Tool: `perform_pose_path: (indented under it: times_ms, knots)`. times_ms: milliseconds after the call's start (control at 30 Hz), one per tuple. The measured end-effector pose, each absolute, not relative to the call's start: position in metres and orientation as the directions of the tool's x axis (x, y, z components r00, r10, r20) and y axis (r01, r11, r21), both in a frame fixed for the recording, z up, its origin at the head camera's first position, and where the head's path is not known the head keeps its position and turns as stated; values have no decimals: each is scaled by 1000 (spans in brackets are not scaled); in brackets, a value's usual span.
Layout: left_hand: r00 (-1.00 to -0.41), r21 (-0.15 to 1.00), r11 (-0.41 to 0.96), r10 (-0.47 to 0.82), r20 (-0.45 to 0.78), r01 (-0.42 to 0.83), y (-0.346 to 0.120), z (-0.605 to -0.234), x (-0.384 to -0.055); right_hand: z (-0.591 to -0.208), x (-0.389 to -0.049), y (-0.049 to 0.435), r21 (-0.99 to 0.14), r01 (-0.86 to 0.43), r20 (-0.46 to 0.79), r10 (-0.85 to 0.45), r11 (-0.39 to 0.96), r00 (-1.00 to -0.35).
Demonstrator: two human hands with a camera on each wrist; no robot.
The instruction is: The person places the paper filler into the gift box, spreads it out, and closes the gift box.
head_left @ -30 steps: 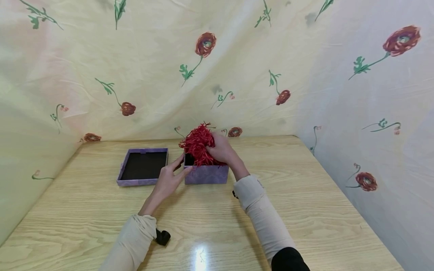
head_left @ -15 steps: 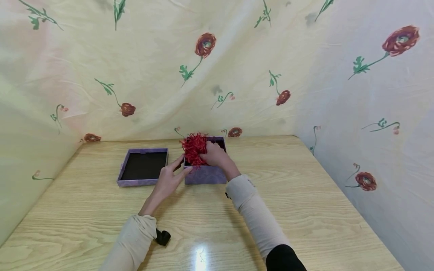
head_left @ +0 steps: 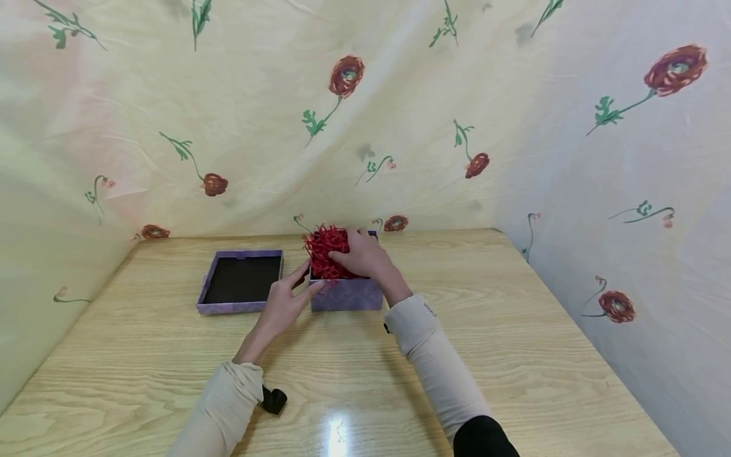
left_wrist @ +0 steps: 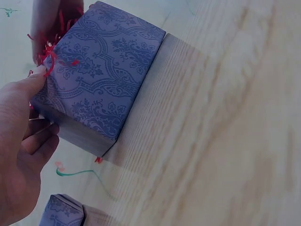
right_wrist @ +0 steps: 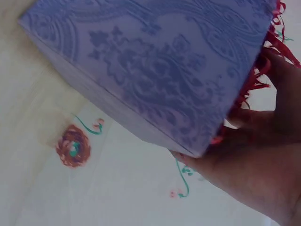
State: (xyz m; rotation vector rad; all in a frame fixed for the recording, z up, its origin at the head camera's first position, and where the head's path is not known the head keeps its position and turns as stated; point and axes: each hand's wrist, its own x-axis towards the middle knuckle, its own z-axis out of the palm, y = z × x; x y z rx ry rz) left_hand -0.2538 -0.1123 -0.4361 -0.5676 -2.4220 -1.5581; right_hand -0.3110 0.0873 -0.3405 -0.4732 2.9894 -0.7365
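Observation:
A purple patterned box (head_left: pixel 346 296) stands near the table's back edge, its top uncovered. Red shredded paper (head_left: pixel 327 247) heaps up at its left side, with strands over the rim. My left hand (head_left: pixel 280 304) holds the box's front left corner; in the left wrist view the thumb lies at the rim and the fingers bend against the end wall. Reaching over the right half, my right hand (head_left: pixel 368 257) grips the shredded paper with the thumb across it. The right wrist view shows these fingers curled at the mouth of the box (right_wrist: pixel 155 61), partly hidden by its wall.
Left of the box lies its shallow lid (head_left: pixel 240 308), black inside face up. A flowered cloth (head_left: pixel 257 114) hangs close behind the box and along both sides of the wooden table (head_left: pixel 342 368). Black camera mounts sit at the wrists.
The right hand has come down from above the box with the red shredded paper, which sits lower now. Most recently, it shifted slightly up and right. The left hand stays at the corner.

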Motion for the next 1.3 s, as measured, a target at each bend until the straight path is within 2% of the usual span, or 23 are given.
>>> perform_pose_path:
  times_ms: [167, 500, 1000, 1300]
  knots:
    - [-909, 832, 367, 204, 364, 416, -114, -435, -253, -341, -312, 85, -414, -385, 115, -372, 825, -921]
    - [-909, 829, 376, 209, 361, 415, -112, -436, -253, -360, -320, 82, -376, -443, 6, -476, 814, -879]
    - [-906, 828, 370, 198, 374, 422, -113, -437, -251, -370, -330, 80, -486, -365, -150, -487, 794, -860]
    - [-907, 824, 380, 193, 375, 421, -113, -435, -252, -372, -338, 83, -499, -321, -214, -473, 805, -855]
